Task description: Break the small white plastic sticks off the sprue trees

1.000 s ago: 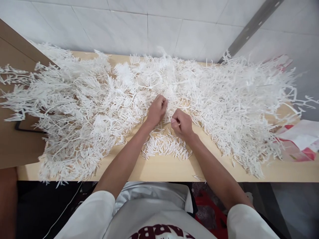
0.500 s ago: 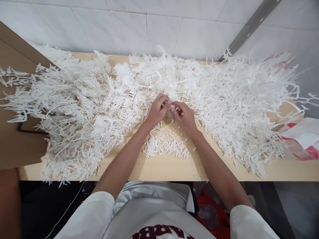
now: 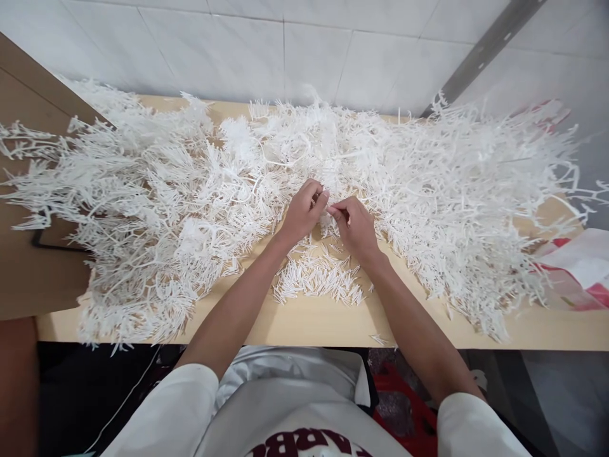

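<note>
My left hand point(image 3: 304, 209) is closed in a pinch at the middle of the table, thumb against fingertips. Just right of it, my right hand point(image 3: 354, 225) pinches too, its fingertips close to the left ones. A small white bit shows at the fingertips, too tiny to make out. Behind and on both sides spreads a large tangled heap of white branched plastic pieces point(image 3: 228, 171). Below the hands, between my forearms, lies a small pile of loose white sticks point(image 3: 318, 279).
A cardboard box point(image 3: 42, 273) stands at the left end of the wooden table point(image 3: 295, 327). At the right end lies a red and white plastic bag point(image 3: 578, 270). White wall tiles point(image 3: 314, 54) and a slanted metal bar point(image 3: 485, 54) are behind. Something red point(image 3: 404, 406) sits under the table.
My right hand has shifted slightly down and its fingers have drawn closer together. My left hand stays nearly in place. The view has moved a little.
</note>
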A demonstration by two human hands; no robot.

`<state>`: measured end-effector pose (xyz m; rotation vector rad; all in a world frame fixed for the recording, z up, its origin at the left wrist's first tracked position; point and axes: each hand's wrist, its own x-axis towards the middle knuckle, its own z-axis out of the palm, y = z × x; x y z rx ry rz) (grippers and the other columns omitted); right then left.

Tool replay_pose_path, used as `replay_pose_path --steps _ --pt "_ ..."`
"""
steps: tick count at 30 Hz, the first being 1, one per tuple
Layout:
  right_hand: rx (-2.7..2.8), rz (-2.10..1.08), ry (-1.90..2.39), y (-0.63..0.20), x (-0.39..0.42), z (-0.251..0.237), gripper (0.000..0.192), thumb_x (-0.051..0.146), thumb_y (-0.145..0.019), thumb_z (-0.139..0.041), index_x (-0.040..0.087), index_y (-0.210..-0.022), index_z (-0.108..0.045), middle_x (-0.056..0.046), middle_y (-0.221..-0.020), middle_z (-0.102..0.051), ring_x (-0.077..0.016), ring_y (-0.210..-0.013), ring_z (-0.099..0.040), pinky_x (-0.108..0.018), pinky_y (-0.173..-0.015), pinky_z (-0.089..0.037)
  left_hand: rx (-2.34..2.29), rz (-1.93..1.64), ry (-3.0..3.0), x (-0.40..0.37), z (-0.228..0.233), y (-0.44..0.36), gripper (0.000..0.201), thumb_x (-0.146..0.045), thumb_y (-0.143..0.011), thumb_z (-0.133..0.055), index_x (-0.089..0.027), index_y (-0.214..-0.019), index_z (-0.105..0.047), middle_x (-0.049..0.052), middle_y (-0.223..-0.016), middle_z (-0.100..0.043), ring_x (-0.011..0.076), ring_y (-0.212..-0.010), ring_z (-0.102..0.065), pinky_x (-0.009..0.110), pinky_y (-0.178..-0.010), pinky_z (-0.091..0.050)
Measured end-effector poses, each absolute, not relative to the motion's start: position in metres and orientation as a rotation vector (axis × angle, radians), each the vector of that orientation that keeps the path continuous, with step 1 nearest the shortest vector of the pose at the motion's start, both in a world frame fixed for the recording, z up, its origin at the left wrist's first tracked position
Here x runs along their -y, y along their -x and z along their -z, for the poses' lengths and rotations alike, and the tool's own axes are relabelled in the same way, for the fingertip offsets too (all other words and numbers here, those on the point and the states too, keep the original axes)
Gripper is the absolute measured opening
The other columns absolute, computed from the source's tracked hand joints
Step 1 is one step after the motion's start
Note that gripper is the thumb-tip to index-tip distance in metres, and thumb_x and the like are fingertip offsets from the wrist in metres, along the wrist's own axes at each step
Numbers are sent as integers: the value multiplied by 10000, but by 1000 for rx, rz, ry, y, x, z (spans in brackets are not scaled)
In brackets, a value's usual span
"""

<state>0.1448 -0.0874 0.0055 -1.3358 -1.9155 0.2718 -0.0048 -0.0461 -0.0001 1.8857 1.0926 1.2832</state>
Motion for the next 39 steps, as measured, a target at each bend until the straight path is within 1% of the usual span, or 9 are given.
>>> replay_pose_path --steps 6,9,12,18,26,29,33,36,39 --pt "2029 -290 1322 -146 83 -5 317 451 -986 -388 229 -873 -584 -24 -825 -602 -148 -734 -551 -286 -647 -417 -1048 -1286 -1907 47 -3 6 350 -494 -964 -412 -221 -744 -406 14 -797 -502 128 -741 -493 299 -695 -429" --pt "2074 -134 1288 -147 84 -6 349 419 -989 -385 219 -784 -584 -14 -728 -558 -134 -643 -500 -282 -585 -371 -1088 -1248 -1938 48 -2 5 366 -499 -967 -397 -217 -733 -396 8 -785 -490 119 -694 -478 294 -662 -418" --pt "2120 61 1269 -149 87 -8 404 387 -987 -387 214 -644 -515 2 -611 -479 -120 -551 -411 -291 -534 -300 -1129 -1253 -1969 49 1 2 371 -485 -974 -385 -214 -720 -380 4 -776 -478 116 -665 -460 293 -633 -399" --pt "2163 294 1181 -149 85 -7 394 354 -987 -389 219 -624 -459 3 -581 -458 -120 -530 -376 -291 -517 -296 -1148 -1299 -1960 52 3 -2 338 -413 -979 -410 -215 -708 -366 -1 -762 -465 118 -671 -456 296 -634 -385" --pt "1954 253 1095 -144 95 -5 425 372 -989 -341 230 -589 -360 8 -528 -391 -123 -487 -348 -317 -479 -261 -1292 -1372 -1763 37 11 3 362 -471 -960 -432 -216 -708 -380 11 -746 -476 134 -689 -448 311 -652 -390" --pt "1880 212 1004 -141 101 -7 346 335 -975 -414 225 -649 -444 1 -575 -478 -123 -530 -438 -305 -497 -326 -1258 -1356 -1683 35 9 6 366 -490 -956 -433 -216 -717 -388 2 -722 -466 126 -677 -444 301 -649 -396" --pt "1723 -31 1168 -141 94 -9 166 314 -971 -463 238 -938 -606 -35 -869 -644 -148 -766 -597 -307 -659 -478 -1122 -1282 -1643 39 1 8 380 -516 -943 -449 -208 -721 -424 -15 -689 -450 106 -636 -437 282 -627 -388" --pt "1687 -198 1264 -144 88 -10 224 370 -972 -459 259 -1079 -622 -52 -1038 -650 -165 -906 -624 -314 -731 -520 -1042 -1286 -1637 42 -3 8 389 -529 -922 -488 -200 -717 -451 -12 -723 -476 98 -654 -454 275 -642 -387" --pt "1866 -271 1282 -146 85 -7 254 413 -959 -478 258 -1089 -632 -54 -1040 -663 -178 -939 -628 -333 -787 -524 -1024 -1278 -1661 43 -2 8 385 -528 -917 -499 -198 -721 -462 -12 -726 -484 97 -656 -452 277 -645 -374"
